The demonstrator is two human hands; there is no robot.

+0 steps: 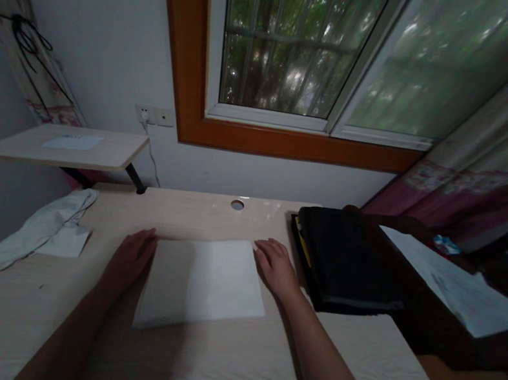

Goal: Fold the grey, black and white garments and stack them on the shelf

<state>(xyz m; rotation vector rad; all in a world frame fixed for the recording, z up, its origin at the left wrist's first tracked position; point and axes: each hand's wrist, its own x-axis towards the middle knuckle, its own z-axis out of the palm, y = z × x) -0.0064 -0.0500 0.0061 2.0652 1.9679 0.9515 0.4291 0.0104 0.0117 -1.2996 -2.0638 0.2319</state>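
Observation:
A flat white rectangle [207, 286], a folded cloth or a stack of paper, I cannot tell which, lies on the wooden desk [222, 368] in front of me. My left hand [133, 255] rests beside its far left corner, with fingers extended and the tips close to the edge. At the opposite far corner, my right hand [274, 266] lies with fingers stretched and slightly apart, fingertips at the edge. Neither hand is wrapped around anything. Whether the fingertips actually touch the white rectangle is unclear.
Crumpled white cloth [40, 231] lies at the left, below a raised shelf [118, 150]. A black folder or case [350, 259] sits right of my right hand. Farther right, a white sheet [458, 285] covers part of a dark surface. The window [299, 47] is behind the desk.

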